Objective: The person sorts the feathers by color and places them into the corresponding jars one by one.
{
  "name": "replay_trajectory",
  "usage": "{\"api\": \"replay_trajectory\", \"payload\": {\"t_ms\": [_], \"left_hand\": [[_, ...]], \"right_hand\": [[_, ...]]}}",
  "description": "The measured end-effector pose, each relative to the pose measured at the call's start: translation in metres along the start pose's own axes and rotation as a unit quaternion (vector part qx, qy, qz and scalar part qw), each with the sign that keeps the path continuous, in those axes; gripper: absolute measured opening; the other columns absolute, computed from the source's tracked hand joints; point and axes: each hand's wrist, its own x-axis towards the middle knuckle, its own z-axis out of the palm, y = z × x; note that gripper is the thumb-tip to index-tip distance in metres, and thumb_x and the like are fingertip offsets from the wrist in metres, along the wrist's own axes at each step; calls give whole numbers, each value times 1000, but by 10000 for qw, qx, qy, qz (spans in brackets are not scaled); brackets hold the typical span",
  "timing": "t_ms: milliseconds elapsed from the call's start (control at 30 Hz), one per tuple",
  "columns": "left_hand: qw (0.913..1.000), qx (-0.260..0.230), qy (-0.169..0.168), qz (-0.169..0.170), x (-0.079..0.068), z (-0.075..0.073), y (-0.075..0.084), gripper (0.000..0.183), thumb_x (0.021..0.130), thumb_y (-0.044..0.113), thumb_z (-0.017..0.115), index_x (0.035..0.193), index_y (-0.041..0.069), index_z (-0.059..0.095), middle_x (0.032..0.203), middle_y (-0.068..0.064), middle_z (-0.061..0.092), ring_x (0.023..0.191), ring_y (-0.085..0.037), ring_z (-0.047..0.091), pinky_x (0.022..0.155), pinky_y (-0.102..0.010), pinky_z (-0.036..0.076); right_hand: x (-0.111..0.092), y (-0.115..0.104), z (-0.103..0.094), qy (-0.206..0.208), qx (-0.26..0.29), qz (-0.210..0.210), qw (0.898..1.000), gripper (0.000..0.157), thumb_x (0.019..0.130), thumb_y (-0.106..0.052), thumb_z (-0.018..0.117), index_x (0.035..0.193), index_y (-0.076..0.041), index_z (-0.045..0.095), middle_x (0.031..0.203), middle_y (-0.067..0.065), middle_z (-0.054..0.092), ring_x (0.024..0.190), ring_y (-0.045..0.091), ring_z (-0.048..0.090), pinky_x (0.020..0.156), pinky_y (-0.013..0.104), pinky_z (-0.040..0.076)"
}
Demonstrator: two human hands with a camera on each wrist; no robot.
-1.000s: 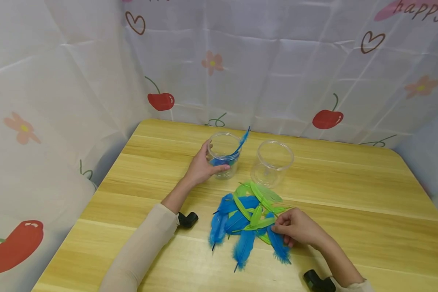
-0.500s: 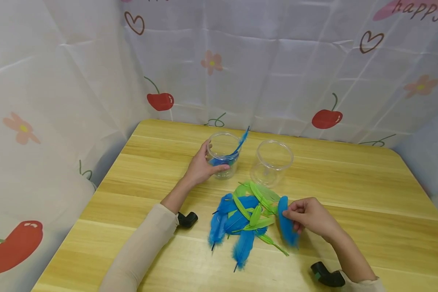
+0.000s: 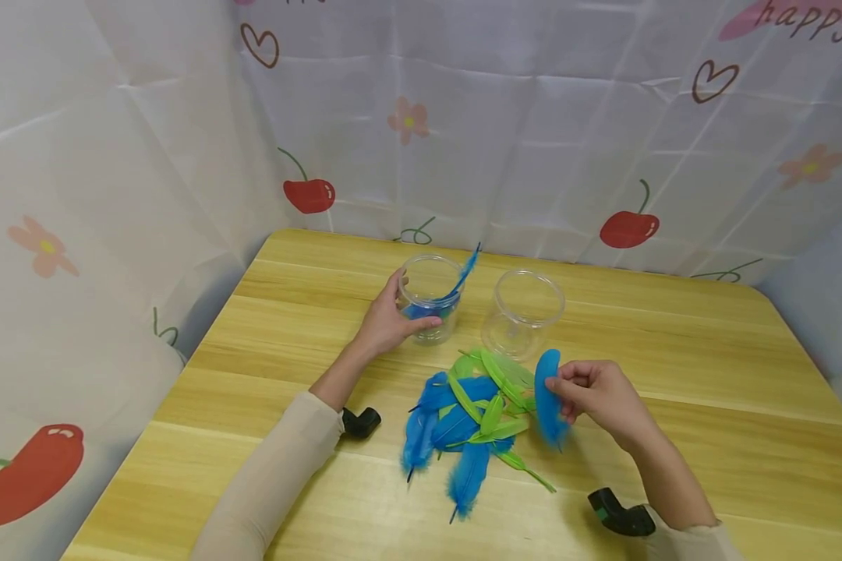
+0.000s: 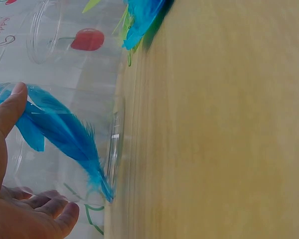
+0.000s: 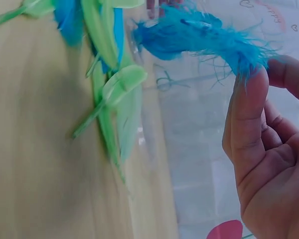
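Note:
My left hand (image 3: 386, 321) holds a clear plastic jar (image 3: 429, 292) around its side, thumb in front and fingers behind. Blue feathers (image 4: 70, 132) lie inside that jar, one with its quill poking above the rim. My right hand (image 3: 599, 397) pinches a single blue feather (image 3: 549, 399) between thumb and fingertips, raised just right of a feather pile. In the right wrist view the pinched feather (image 5: 204, 37) shows its fluffy barbs. The pile mixes blue feathers (image 3: 468, 475) and green feathers (image 3: 493, 413) on the table. Behind it stands a second clear jar (image 3: 528, 312), with no feathers seen in it.
The wooden table (image 3: 709, 389) reaches back to a printed curtain (image 3: 519, 156) with cherries and hearts. Black curved pieces, one by the left sleeve (image 3: 361, 422) and one by the right (image 3: 620, 514), sit at the wrists.
My right hand has lifted a blue feather off the pile's right side and carried it up and slightly rightward, uncovering a green feather's stem. The left hand and jar have stayed put.

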Motion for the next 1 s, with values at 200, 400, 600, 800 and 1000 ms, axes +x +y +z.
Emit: {"api": "replay_trajectory", "payload": {"t_ms": [200, 400, 600, 800, 1000], "left_hand": [[10000, 19, 10, -29, -1, -1, 0, 107, 77, 38, 86, 158, 16, 19, 155, -15, 34, 137, -38, 38, 107, -54, 37], [10000, -5, -11, -35, 0, 0, 0, 108, 77, 38, 86, 157, 15, 19, 155, -16, 35, 137, -38, 39, 107, -54, 38], [10000, 1, -16, 20, 0, 0, 0, 108, 76, 38, 86, 157, 15, 19, 155, -16, 35, 136, -38, 40, 106, -54, 38], [10000, 13, -23, 40, 0, 0, 1, 108, 76, 39, 86, 157, 15, 19, 155, -16, 35, 138, -38, 38, 108, -55, 37], [10000, 24, -15, 50, 0, -1, 0, 108, 77, 38, 86, 157, 14, 19, 155, -16, 34, 138, -38, 37, 108, -55, 36]], "right_hand": [[9, -13, 7, 217, 288, -196, 9992, 26, 96, -12, 66, 93, 13, 61, 67, 7, 61, 55, 20, 59, 56, 33, 57], [21, -26, 15, 477, 594, -378, 9964, 24, 96, -11, 66, 93, 12, 59, 65, 4, 62, 55, 18, 61, 57, 32, 58], [31, -35, 24, 622, 1031, -597, 9909, 18, 96, -6, 65, 89, 9, 59, 64, 3, 64, 55, 15, 62, 56, 29, 57], [39, -40, 32, 813, 1402, -698, 9843, 15, 95, -5, 65, 87, 6, 60, 63, 3, 64, 53, 14, 62, 57, 29, 58], [48, -47, 38, 957, 1698, -796, 9776, 12, 95, -4, 65, 86, 3, 62, 64, 2, 64, 54, 13, 62, 58, 28, 58]]}}
